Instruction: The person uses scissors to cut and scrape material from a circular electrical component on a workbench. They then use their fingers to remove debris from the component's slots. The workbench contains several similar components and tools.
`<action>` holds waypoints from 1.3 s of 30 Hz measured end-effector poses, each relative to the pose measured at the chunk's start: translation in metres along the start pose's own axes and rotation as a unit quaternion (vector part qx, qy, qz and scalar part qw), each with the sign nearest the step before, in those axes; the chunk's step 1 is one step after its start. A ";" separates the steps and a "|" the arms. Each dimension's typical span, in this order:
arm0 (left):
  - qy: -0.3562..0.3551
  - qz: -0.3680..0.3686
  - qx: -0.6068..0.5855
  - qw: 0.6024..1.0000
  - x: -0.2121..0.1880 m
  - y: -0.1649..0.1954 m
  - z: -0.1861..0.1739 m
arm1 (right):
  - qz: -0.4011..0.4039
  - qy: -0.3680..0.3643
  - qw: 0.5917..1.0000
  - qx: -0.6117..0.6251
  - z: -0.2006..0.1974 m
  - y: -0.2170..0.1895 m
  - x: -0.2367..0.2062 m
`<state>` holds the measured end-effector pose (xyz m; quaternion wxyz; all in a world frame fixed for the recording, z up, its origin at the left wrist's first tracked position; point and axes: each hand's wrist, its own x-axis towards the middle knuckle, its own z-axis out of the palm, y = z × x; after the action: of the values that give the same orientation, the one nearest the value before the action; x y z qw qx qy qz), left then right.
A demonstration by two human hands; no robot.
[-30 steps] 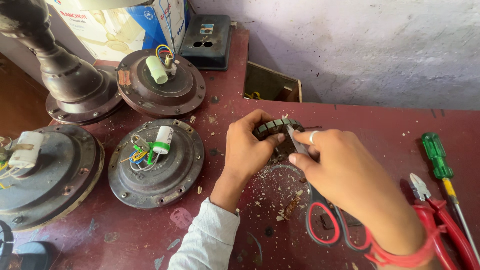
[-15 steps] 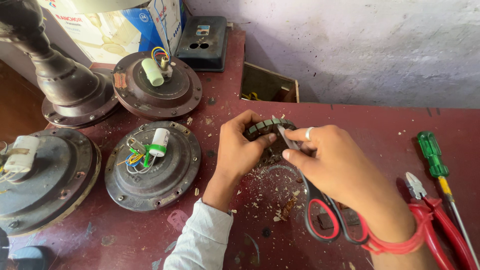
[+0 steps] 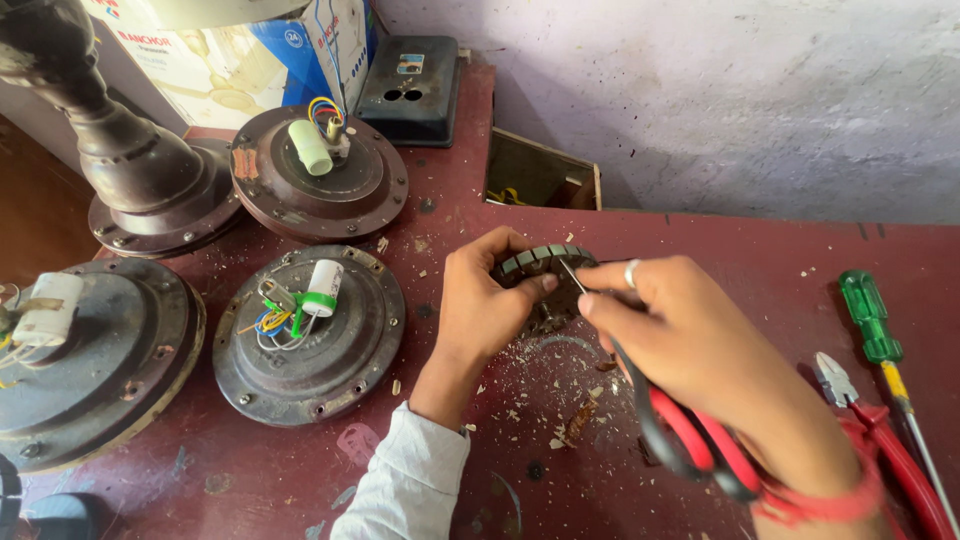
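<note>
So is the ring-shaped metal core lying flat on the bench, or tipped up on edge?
Tipped up: the left hand holds the metal core on edge above the bench, while the right hand works scissors against it.

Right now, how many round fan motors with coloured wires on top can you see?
2: the brown motor sits by the black box, the grey motor beside the left hand. Another motor, cut off at left, may count too.
</note>
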<state>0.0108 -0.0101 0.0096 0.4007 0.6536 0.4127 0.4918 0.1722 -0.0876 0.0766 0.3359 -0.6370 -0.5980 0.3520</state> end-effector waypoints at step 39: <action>-0.006 -0.026 0.037 0.999 -0.001 0.004 0.000 | -0.007 0.013 0.996 -0.092 -0.004 0.004 -0.005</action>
<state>0.0116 -0.0120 0.0129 0.3916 0.6600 0.4445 0.4620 0.1776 -0.0927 0.0757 0.2862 -0.6656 -0.6277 0.2847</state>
